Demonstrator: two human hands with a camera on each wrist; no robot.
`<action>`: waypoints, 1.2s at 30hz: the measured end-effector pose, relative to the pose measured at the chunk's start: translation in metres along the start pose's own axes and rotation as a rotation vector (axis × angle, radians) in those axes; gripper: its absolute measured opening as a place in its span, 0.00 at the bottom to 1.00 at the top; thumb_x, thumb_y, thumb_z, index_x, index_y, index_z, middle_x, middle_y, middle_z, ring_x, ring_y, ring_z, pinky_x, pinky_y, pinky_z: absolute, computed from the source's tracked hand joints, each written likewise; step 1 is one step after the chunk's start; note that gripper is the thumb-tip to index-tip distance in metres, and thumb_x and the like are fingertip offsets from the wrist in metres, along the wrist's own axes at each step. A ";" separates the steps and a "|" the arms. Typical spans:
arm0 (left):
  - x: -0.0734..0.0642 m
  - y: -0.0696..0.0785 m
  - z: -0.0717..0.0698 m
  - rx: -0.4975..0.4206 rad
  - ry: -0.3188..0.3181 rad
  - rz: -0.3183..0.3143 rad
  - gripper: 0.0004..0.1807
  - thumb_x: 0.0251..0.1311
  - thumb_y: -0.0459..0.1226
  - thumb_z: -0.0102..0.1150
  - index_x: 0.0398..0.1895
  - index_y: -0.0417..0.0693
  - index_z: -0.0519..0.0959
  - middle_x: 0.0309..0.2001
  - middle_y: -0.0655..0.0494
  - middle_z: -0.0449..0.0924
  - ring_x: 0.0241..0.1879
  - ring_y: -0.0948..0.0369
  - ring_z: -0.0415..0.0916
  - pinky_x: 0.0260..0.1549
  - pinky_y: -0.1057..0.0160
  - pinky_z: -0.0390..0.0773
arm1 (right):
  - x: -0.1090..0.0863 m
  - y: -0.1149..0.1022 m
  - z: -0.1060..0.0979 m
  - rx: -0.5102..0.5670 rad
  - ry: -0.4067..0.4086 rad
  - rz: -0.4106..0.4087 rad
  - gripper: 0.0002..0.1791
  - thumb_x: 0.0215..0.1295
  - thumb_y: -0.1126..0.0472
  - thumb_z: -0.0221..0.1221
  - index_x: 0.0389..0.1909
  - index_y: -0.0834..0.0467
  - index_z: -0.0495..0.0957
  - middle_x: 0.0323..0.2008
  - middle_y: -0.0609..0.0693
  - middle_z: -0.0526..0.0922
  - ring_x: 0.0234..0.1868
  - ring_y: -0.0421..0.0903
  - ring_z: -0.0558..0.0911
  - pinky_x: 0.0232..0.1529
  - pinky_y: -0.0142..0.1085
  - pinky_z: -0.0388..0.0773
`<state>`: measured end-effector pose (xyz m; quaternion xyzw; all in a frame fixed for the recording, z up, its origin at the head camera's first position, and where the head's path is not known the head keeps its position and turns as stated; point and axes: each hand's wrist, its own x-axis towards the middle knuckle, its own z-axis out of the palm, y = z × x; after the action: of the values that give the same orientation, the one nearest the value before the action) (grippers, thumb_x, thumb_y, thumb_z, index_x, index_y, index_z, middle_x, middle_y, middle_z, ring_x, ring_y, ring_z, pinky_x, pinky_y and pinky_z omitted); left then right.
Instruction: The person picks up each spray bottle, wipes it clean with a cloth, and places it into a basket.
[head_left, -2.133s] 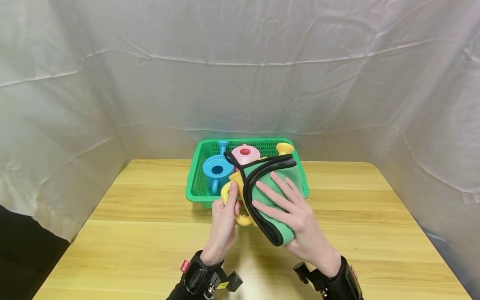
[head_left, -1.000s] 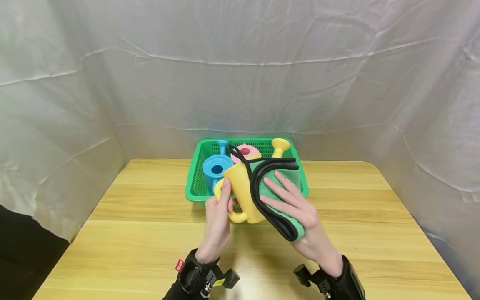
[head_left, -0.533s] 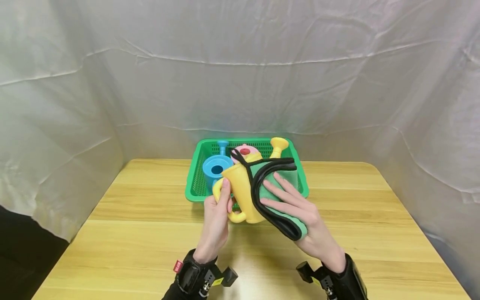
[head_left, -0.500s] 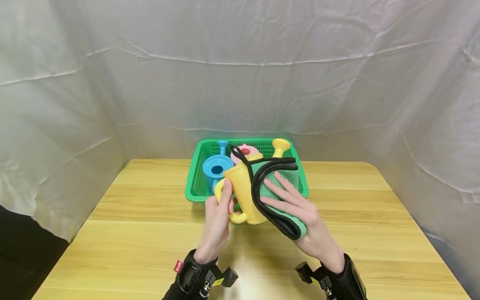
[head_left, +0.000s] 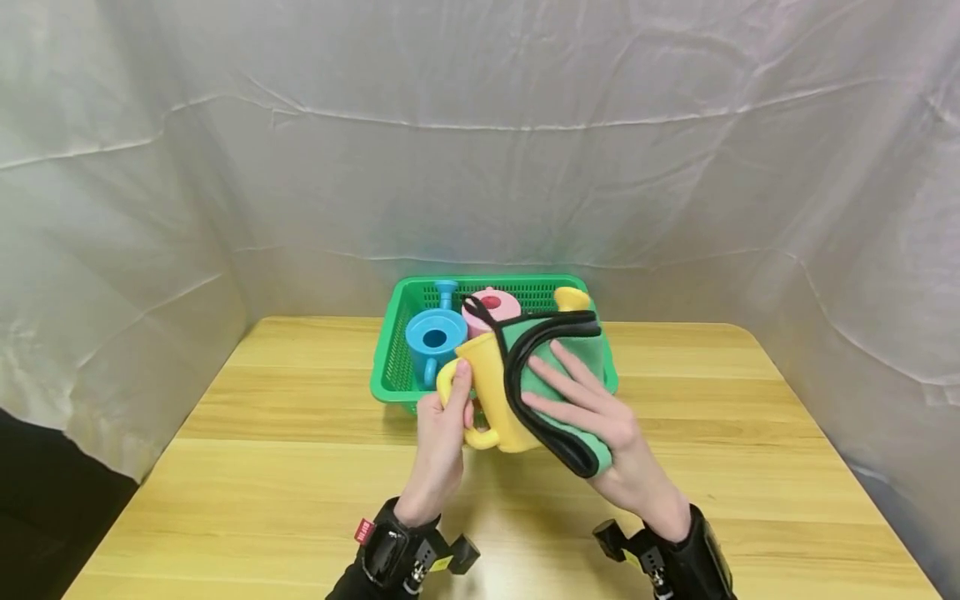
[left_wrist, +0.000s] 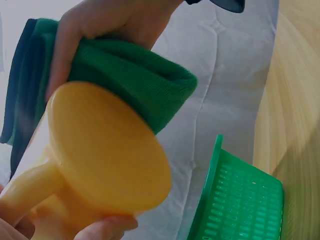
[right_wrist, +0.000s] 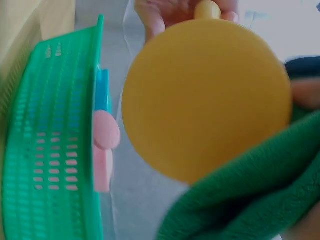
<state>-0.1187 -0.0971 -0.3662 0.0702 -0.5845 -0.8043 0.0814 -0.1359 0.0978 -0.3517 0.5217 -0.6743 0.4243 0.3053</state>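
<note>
My left hand grips the handle of a yellow watering can, thumb on top of the handle. The can is tilted in front of the basket's near rim, its rose pointing up to the right. Across its far side lies a folded green cloth with black edging. My right hand holds this cloth against the can, fingers spread over it and thumb hidden. In the right wrist view, the can's round base faces the camera beside the cloth.
Behind the can stands a green perforated basket on the wooden table. Inside it are a blue watering can and a pink one, partly hidden by the cloth. A pale sheet hangs around the table's back and sides.
The yellow watering can has shifted slightly right under the cloth, its rose lower. My left hand moved right with it; my right hand is nearly still. Earlier the cloth slid right, uncovering more of the can.
</note>
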 end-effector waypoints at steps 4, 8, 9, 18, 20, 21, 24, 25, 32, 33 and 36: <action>0.004 0.002 -0.002 -0.084 0.043 0.002 0.31 0.75 0.49 0.50 0.10 0.50 0.64 0.14 0.64 0.63 0.27 0.63 0.65 0.25 0.71 0.66 | 0.000 -0.003 -0.009 0.012 -0.117 -0.027 0.18 0.76 0.57 0.54 0.60 0.57 0.80 0.71 0.54 0.72 0.79 0.58 0.60 0.81 0.44 0.52; 0.004 0.003 -0.003 -0.117 0.033 0.007 0.31 0.76 0.49 0.49 0.10 0.50 0.64 0.14 0.64 0.63 0.27 0.64 0.66 0.24 0.72 0.67 | 0.002 -0.010 -0.010 -0.077 -0.170 -0.055 0.18 0.77 0.56 0.53 0.60 0.56 0.81 0.71 0.53 0.72 0.79 0.58 0.60 0.81 0.45 0.50; 0.004 0.003 -0.004 -0.118 0.027 0.010 0.31 0.76 0.49 0.49 0.10 0.50 0.64 0.14 0.64 0.64 0.26 0.64 0.66 0.23 0.72 0.68 | 0.002 -0.012 -0.008 -0.120 -0.175 -0.060 0.18 0.78 0.55 0.51 0.60 0.56 0.81 0.71 0.53 0.72 0.79 0.58 0.60 0.81 0.46 0.50; -0.002 -0.001 0.002 -0.040 0.009 0.008 0.30 0.74 0.52 0.50 0.12 0.50 0.66 0.14 0.64 0.66 0.19 0.69 0.69 0.19 0.73 0.69 | 0.001 -0.023 0.026 -0.449 -0.111 0.030 0.21 0.71 0.52 0.54 0.59 0.55 0.81 0.68 0.54 0.76 0.77 0.58 0.63 0.80 0.52 0.49; -0.003 -0.002 0.004 -0.019 0.002 0.007 0.30 0.74 0.52 0.50 0.13 0.49 0.67 0.14 0.64 0.67 0.19 0.68 0.69 0.19 0.73 0.70 | 0.001 -0.023 0.030 -0.456 -0.083 0.065 0.22 0.65 0.55 0.58 0.59 0.55 0.81 0.68 0.54 0.76 0.78 0.58 0.62 0.80 0.52 0.48; -0.003 -0.002 0.004 -0.012 0.001 0.007 0.29 0.74 0.52 0.50 0.13 0.49 0.67 0.15 0.64 0.67 0.19 0.68 0.69 0.19 0.73 0.70 | 0.002 -0.022 0.031 -0.456 -0.072 0.070 0.23 0.63 0.56 0.58 0.59 0.55 0.81 0.68 0.54 0.76 0.78 0.58 0.62 0.80 0.52 0.48; -0.004 -0.003 0.005 -0.027 0.013 -0.005 0.29 0.75 0.51 0.51 0.13 0.49 0.67 0.14 0.64 0.67 0.19 0.68 0.69 0.19 0.73 0.70 | 0.003 -0.020 0.029 -0.437 -0.067 0.033 0.22 0.64 0.56 0.59 0.58 0.55 0.82 0.68 0.54 0.76 0.77 0.58 0.63 0.80 0.52 0.50; -0.003 -0.003 0.004 -0.040 0.020 -0.009 0.29 0.75 0.51 0.51 0.12 0.49 0.66 0.14 0.64 0.66 0.19 0.68 0.69 0.19 0.73 0.70 | 0.003 -0.020 0.026 -0.425 -0.085 0.017 0.21 0.66 0.54 0.58 0.58 0.55 0.82 0.68 0.54 0.76 0.77 0.58 0.63 0.80 0.53 0.50; 0.001 0.000 0.000 -0.113 0.074 -0.016 0.28 0.76 0.46 0.49 0.12 0.51 0.64 0.15 0.64 0.65 0.20 0.69 0.68 0.20 0.73 0.70 | 0.001 -0.020 0.005 -0.334 -0.280 -0.028 0.25 0.58 0.53 0.65 0.59 0.51 0.81 0.69 0.51 0.76 0.79 0.55 0.59 0.81 0.50 0.45; 0.001 0.000 0.000 -0.118 0.074 -0.015 0.28 0.76 0.45 0.49 0.13 0.51 0.65 0.15 0.64 0.65 0.20 0.69 0.68 0.20 0.73 0.70 | 0.001 -0.021 0.005 -0.338 -0.289 -0.027 0.27 0.54 0.55 0.67 0.59 0.51 0.82 0.68 0.51 0.76 0.79 0.55 0.59 0.81 0.49 0.45; 0.001 0.001 -0.001 -0.131 0.059 -0.012 0.27 0.76 0.47 0.49 0.14 0.51 0.65 0.15 0.65 0.65 0.20 0.69 0.67 0.20 0.73 0.70 | 0.001 -0.022 0.010 -0.374 -0.271 -0.018 0.29 0.50 0.57 0.67 0.58 0.51 0.82 0.68 0.52 0.76 0.79 0.56 0.60 0.81 0.51 0.45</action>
<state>-0.1193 -0.0980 -0.3655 0.0917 -0.5276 -0.8388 0.0983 -0.1150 0.0865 -0.3499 0.5144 -0.7713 0.2151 0.3069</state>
